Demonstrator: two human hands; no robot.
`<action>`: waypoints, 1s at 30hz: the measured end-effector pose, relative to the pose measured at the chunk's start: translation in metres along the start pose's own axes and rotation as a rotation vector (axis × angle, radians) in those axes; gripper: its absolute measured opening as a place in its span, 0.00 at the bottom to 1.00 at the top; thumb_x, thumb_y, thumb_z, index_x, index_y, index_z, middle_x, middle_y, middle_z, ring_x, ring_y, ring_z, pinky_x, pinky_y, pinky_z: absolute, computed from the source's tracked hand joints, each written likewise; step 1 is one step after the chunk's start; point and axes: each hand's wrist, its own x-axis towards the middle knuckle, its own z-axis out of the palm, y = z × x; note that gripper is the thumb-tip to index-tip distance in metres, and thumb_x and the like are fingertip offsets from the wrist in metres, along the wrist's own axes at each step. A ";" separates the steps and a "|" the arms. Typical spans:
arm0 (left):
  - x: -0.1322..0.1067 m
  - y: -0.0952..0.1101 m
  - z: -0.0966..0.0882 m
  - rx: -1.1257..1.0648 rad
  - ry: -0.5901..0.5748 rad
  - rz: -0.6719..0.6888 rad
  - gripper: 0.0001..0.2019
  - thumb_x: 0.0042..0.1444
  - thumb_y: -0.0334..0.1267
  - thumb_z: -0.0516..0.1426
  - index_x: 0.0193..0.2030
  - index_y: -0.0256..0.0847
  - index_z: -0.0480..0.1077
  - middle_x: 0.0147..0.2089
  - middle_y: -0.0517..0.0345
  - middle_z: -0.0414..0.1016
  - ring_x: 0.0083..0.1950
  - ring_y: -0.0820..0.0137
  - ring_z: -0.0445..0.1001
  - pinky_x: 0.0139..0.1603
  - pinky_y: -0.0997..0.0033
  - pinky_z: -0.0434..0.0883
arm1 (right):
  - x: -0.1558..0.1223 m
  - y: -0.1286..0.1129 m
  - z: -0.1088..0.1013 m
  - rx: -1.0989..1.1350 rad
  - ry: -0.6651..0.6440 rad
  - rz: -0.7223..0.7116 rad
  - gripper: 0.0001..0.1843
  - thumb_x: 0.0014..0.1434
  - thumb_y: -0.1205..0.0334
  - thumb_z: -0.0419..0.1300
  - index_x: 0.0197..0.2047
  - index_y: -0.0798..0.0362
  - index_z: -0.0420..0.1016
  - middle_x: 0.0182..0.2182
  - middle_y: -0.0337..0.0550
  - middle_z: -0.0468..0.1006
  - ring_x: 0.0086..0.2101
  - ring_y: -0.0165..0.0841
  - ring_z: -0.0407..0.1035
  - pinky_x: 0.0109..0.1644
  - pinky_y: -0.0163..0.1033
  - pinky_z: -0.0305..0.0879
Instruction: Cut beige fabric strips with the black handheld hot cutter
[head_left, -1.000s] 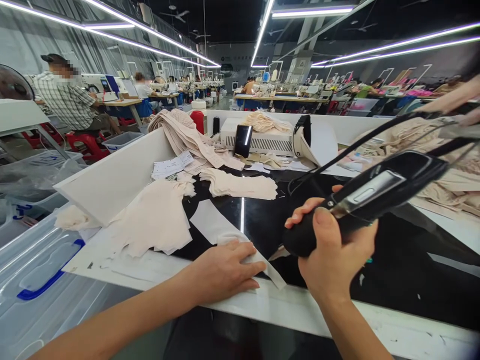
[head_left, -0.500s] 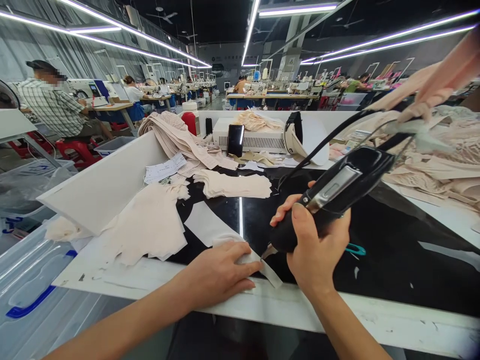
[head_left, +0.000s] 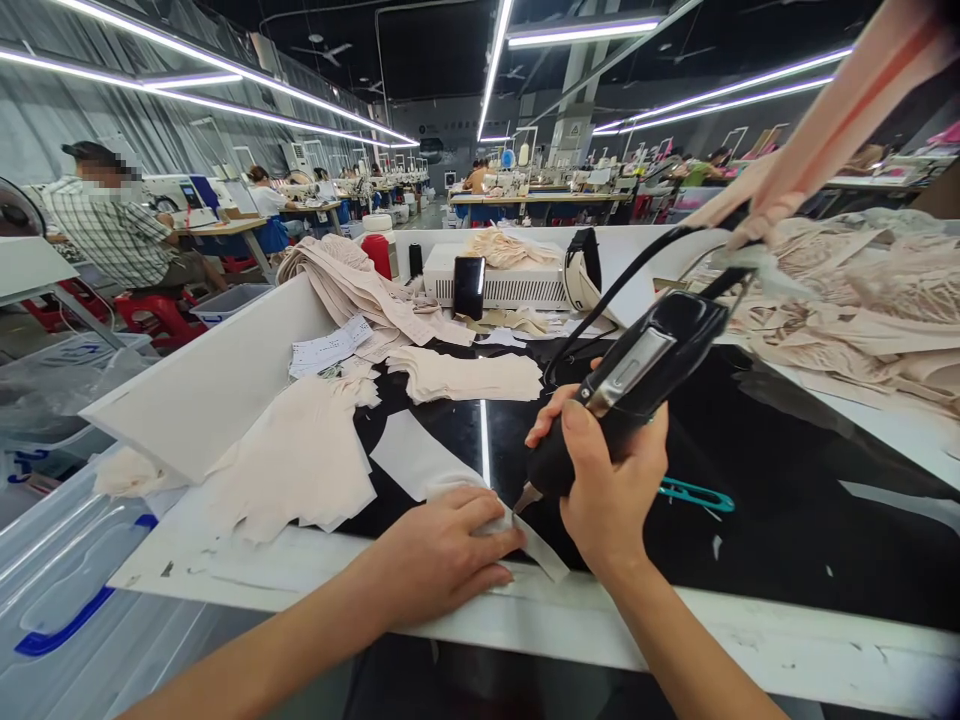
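My right hand [head_left: 611,480] is wrapped round a black corded hand tool [head_left: 637,360] with a silver lever plate on its side. The tool's narrow metal tip [head_left: 527,497] points down-left and meets a strip of pale cloth [head_left: 411,452] beside my left fingertips. My left hand [head_left: 450,555] lies over that cloth near the table's front edge, fingers extended and pressing down, with the thumb side partly hidden. A twisted pink fabric band [head_left: 810,150] is tied at the tool's rear end. To the right of my right hand lies a slim teal tool [head_left: 697,494].
Stacks of cut beige pieces lie at the left [head_left: 300,450] and back [head_left: 465,374] of the black tabletop [head_left: 795,520]. A phone [head_left: 469,287] leans against a white vented box [head_left: 521,290]. Beige fabric is heaped at right [head_left: 885,300]. A white board [head_left: 202,380] borders the left.
My right hand and the tool have shifted slightly left, uncovering more of the teal tool. The fabric band has swung left and the view has turned a little. My left hand stays on the cloth.
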 end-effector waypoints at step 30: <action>-0.008 -0.002 -0.009 0.001 -0.041 -0.026 0.18 0.78 0.42 0.55 0.68 0.40 0.74 0.62 0.44 0.77 0.67 0.54 0.74 0.70 0.50 0.77 | 0.006 0.012 0.018 0.039 0.008 0.006 0.16 0.64 0.56 0.71 0.48 0.44 0.69 0.32 0.30 0.78 0.26 0.29 0.72 0.31 0.37 0.77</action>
